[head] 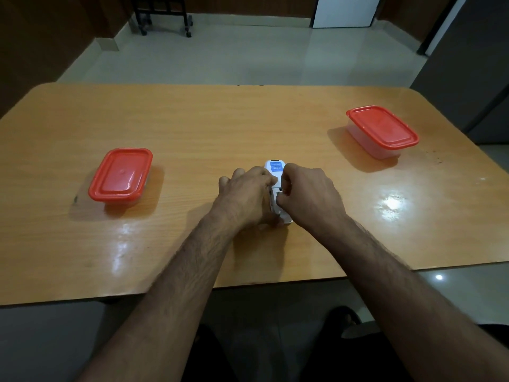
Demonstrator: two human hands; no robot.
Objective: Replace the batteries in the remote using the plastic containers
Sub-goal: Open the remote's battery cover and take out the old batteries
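Note:
A white remote (275,172) with a blue label lies back side up in the middle of the wooden table (220,128). My left hand (248,197) grips its left side and near end. My right hand (308,194) is curled over its right side, fingertips at the battery compartment. Most of the remote is hidden under both hands. Two clear plastic containers with red lids stand shut: one container (121,175) at the left, the other container (382,129) at the far right. No batteries are visible.
The table's near edge runs just behind my forearms. Beyond the far edge lies a tiled floor with a wheeled cart (162,12). A dark cabinet (473,64) stands at the right.

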